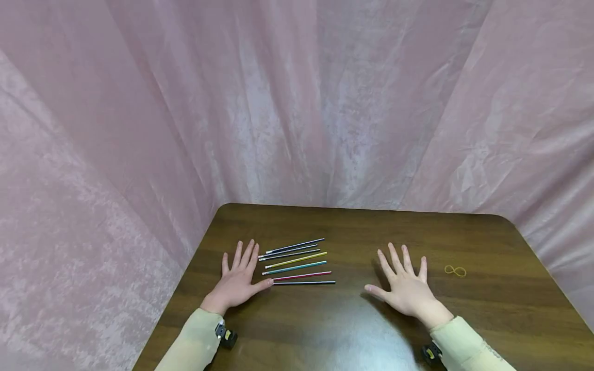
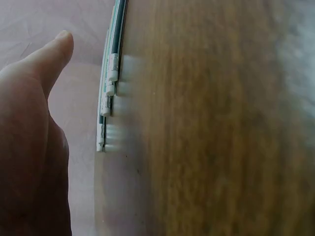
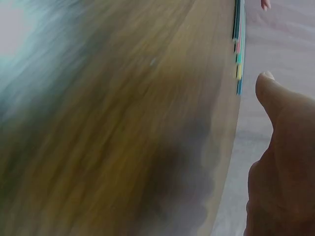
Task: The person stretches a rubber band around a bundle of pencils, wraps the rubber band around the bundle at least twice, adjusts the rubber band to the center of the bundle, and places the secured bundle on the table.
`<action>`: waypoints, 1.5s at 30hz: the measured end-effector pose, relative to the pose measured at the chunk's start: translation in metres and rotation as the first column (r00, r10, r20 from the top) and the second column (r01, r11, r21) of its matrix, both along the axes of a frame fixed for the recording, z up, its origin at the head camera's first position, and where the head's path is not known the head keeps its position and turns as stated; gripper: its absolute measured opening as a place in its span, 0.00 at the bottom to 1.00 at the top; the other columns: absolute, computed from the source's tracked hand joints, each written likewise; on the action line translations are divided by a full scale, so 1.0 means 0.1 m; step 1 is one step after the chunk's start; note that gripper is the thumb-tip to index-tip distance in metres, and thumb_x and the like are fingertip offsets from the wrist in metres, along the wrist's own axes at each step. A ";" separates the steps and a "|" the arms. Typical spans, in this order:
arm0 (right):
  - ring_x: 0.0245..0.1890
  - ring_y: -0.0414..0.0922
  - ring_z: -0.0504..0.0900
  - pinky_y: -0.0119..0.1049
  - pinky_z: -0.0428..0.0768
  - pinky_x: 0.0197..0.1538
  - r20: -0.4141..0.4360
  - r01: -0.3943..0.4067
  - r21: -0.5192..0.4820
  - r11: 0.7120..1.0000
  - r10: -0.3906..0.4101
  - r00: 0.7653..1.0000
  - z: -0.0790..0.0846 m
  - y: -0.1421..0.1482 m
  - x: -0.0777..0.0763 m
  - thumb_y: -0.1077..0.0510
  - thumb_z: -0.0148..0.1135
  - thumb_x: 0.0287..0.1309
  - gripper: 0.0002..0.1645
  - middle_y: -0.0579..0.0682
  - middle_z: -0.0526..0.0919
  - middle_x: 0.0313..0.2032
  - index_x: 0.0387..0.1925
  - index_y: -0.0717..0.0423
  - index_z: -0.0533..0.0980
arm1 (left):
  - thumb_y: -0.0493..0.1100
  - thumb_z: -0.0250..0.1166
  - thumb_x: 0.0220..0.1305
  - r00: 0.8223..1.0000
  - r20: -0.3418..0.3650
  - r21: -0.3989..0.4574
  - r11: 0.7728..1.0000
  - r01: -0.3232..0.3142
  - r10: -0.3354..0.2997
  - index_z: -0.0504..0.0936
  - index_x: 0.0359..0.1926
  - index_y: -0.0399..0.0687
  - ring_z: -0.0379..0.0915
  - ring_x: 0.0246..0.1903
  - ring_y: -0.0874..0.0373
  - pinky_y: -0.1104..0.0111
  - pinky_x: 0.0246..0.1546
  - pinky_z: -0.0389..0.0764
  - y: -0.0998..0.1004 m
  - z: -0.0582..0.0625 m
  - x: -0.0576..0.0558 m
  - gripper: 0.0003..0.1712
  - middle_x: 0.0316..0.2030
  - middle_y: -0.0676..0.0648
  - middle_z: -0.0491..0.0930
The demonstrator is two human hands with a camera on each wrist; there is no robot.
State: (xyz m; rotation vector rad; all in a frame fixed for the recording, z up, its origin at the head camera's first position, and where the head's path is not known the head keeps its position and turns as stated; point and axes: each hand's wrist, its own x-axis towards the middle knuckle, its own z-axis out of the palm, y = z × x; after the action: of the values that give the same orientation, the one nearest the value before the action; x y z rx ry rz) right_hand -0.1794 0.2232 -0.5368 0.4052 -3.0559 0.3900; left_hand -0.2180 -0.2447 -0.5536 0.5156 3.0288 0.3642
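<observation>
Several pencils lie side by side on the table, left of centre in the head view: three dark ones at the far side, then a yellow pencil (image 1: 296, 260), a teal pencil (image 1: 294, 268), a red pencil (image 1: 302, 275) and a black pencil (image 1: 306, 283) nearest me. White eraser ends (image 2: 113, 76) show in the left wrist view. My left hand (image 1: 235, 284) is spread at their left, its thumb tip overlapping the near pencils' ends; contact is unclear. With fingers spread, my right hand (image 1: 405, 292) holds nothing. To its right lies a yellow rubber band (image 1: 455, 270), twisted into a figure eight.
The brown wooden table (image 1: 352, 319) has rounded far corners. Pink curtains (image 1: 287, 103) hang behind it and along its sides. A small black device is strapped at each wrist, over pale sleeves (image 1: 192, 337).
</observation>
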 end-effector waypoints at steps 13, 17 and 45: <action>0.83 0.70 0.39 0.80 0.35 0.71 0.078 -0.144 -0.013 0.990 0.144 0.986 -0.05 -0.46 -0.11 0.20 0.58 0.66 0.64 0.63 0.44 0.85 0.85 0.57 0.53 | 0.79 0.59 0.69 0.995 0.093 0.053 0.998 -0.045 0.040 0.38 0.85 0.37 0.21 0.83 0.36 0.28 0.71 0.27 -0.01 0.00 0.08 0.69 0.86 0.39 0.33; 0.83 0.69 0.38 0.79 0.34 0.72 0.110 -0.180 0.000 0.984 0.179 0.978 -0.06 -0.63 -0.18 0.19 0.57 0.65 0.65 0.62 0.43 0.85 0.85 0.57 0.53 | 0.79 0.62 0.67 0.990 0.131 0.070 0.996 -0.058 0.048 0.39 0.85 0.36 0.21 0.83 0.36 0.27 0.71 0.27 -0.02 -0.01 0.09 0.71 0.86 0.39 0.34; 0.83 0.66 0.33 0.70 0.34 0.77 0.214 -0.285 -0.020 0.958 0.283 0.935 -0.18 -0.84 -0.68 0.15 0.56 0.62 0.72 0.64 0.39 0.85 0.86 0.60 0.47 | 0.84 0.61 0.61 0.972 0.220 0.025 0.996 -0.090 0.083 0.37 0.86 0.40 0.18 0.83 0.37 0.29 0.72 0.27 0.01 -0.05 -0.09 0.76 0.86 0.40 0.31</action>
State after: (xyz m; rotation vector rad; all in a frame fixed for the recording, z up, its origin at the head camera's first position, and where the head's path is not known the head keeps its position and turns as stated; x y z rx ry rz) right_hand -0.2478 0.1393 -0.5549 0.8670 -3.2121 0.4549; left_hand -0.2270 -0.2435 -0.5584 0.3215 2.8412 0.4472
